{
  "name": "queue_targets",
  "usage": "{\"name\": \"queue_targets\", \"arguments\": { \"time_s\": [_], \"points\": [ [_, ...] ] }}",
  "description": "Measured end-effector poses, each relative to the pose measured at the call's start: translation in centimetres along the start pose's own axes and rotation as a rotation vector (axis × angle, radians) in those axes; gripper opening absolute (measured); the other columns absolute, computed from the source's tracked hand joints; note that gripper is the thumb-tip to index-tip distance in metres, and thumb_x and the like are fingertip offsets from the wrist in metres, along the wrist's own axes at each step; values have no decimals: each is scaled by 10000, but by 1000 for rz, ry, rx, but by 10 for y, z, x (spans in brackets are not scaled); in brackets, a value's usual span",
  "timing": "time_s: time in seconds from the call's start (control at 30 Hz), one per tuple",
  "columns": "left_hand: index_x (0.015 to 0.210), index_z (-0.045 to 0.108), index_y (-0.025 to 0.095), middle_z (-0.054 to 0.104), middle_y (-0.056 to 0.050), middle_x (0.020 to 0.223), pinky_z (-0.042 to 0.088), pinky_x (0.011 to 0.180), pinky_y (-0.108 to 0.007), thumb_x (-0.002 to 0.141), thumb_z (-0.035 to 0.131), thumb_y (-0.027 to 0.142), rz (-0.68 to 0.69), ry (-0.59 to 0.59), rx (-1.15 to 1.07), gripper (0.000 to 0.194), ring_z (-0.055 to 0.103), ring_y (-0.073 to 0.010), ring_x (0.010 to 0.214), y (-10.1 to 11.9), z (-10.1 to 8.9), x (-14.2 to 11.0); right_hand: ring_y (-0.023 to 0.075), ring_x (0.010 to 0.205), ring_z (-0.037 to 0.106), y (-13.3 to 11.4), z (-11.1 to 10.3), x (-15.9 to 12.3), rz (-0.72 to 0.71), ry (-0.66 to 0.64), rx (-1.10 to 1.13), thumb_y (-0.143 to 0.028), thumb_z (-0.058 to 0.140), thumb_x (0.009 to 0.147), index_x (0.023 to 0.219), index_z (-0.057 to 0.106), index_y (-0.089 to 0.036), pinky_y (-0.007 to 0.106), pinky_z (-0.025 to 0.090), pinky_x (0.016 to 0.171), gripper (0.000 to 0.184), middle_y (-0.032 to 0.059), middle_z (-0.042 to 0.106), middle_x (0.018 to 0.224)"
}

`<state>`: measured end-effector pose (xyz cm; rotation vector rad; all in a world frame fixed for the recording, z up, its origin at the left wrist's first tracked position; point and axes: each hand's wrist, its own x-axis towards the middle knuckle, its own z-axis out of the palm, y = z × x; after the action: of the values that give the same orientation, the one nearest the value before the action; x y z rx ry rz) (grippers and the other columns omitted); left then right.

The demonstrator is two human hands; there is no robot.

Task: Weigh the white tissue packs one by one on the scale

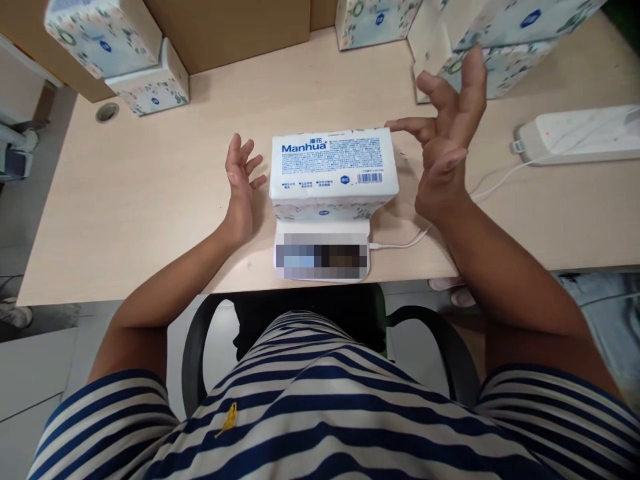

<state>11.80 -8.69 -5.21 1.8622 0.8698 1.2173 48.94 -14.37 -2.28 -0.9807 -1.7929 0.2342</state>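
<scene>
White and blue, the Manhua pack (334, 163) sits in the middle of our clock, with six o'clock down by the striped shirt (300, 407). It looks like it rests on a flat white machine (323, 228) that pokes out at six o'clock, near the edge of the table (310, 80). The little screen on the machine is too blurry to read.

At nine o'clock is the left hand (240, 193). Its fingers are spread and bent a little, and it holds nothing. It is just beside the pack, with a small gap. At three o'clock is the right hand (443, 170), loose and wide, holding nothing too. One fingertip comes up to the pack's top corner at two o'clock, but I cannot tell if it touches.

White cord (400, 246) plugs into the machine's side and runs toward a power strip (570, 140) at three o'clock, where a red light glows. Stacked packs (120, 57) stand at ten o'clock, and brown cardboard (245, 33) stands at eleven.
</scene>
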Motion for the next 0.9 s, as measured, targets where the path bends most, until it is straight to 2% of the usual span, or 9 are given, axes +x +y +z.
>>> {"name": "queue_targets", "arguments": {
  "time_s": [0.1, 0.27, 0.5, 0.63, 0.73, 0.9],
  "points": [
    [1723, 217, 615, 377, -14, 1763, 320, 1356, -693, 945, 107, 1012, 12, -24, -9, 880, 348, -398, 1714, -1, 0, 0, 411, 1722, 283, -3, -2, 4, -110, 63, -1, -1069, 61, 870, 1780, 11, -541, 530, 649, 1140, 1052, -71, 105, 1859],
    [1697, 298, 587, 406, -13, 1748, 303, 1359, -705, 921, 78, 1030, -1, -21, 2, 920, 346, -408, 1716, 3, 2, 0, 374, 1653, 365, -8, -2, 10, -238, 98, 17, -1028, 106, 936, 1761, 49, -584, 479, 631, 1142, 939, -116, 118, 1817],
    [1680, 339, 558, 416, -19, 1752, 216, 1400, -703, 926, 114, 1030, 9, -36, 6, 918, 257, -409, 1756, 9, 2, -2, 384, 1643, 344, -18, -2, 12, -224, 73, -13, -1020, 131, 949, 1741, 11, -620, 473, 614, 1140, 895, -127, 73, 1809],
    [1686, 349, 542, 406, -24, 1765, 240, 1391, -710, 930, 105, 1025, 8, -64, 19, 930, 253, -416, 1756, 12, 2, -2, 395, 1650, 341, -15, -5, 11, -241, 52, -2, -993, 191, 973, 1753, 41, -602, 496, 611, 1143, 885, -122, 89, 1826],
    [1685, 365, 530, 413, -35, 1761, 260, 1384, -714, 921, 107, 1031, -1, -68, 17, 949, 250, -421, 1755, 13, 3, -1, 394, 1658, 345, -12, -8, 13, -286, 84, 29, -994, 262, 972, 1756, 118, -596, 505, 605, 1149, 891, -114, 151, 1819],
    [1669, 387, 531, 397, -15, 1772, 317, 1369, -683, 893, 87, 1049, -18, -97, -4, 980, 278, -407, 1745, 15, 6, -1, 376, 1651, 371, -8, -12, 17, -289, 151, -27, -1016, 217, 959, 1754, 122, -591, 488, 595, 1153, 906, -112, 188, 1802]
  ]
}}
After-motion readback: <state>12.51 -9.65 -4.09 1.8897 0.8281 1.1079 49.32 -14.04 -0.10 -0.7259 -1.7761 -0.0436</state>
